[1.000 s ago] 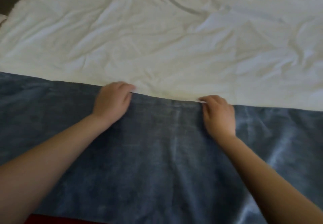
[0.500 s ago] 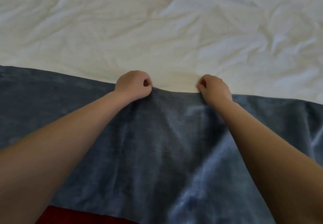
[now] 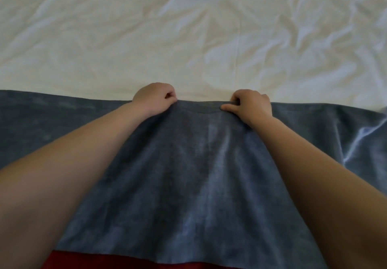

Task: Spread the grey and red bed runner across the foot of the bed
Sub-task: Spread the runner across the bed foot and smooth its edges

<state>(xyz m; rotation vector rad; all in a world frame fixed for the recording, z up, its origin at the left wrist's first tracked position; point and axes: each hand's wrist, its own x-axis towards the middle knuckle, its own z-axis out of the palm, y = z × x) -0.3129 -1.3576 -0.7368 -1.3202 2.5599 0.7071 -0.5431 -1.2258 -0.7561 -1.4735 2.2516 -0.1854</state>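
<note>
My left hand (image 3: 154, 99) is curled into a fist on the far edge of the bed runner (image 3: 188, 174), fingers tucked under so I can't see the tips; the cloth bunches right at my knuckles, so the grip looks closed on the hem. My right hand (image 3: 252, 106) pinches the same edge, fingers folded over the top of the hem and thumb lying flat along the grey cloth below it. Between the two hands the edge is raised into a low ridge. The runner's grey face lies across the near part of the bed, over the wrinkled white sheet (image 3: 188, 38). Its ends run off both sides of the view. Only a thin strip of its red band (image 3: 125, 262) shows at the bottom, partly hidden by my left forearm.
</note>
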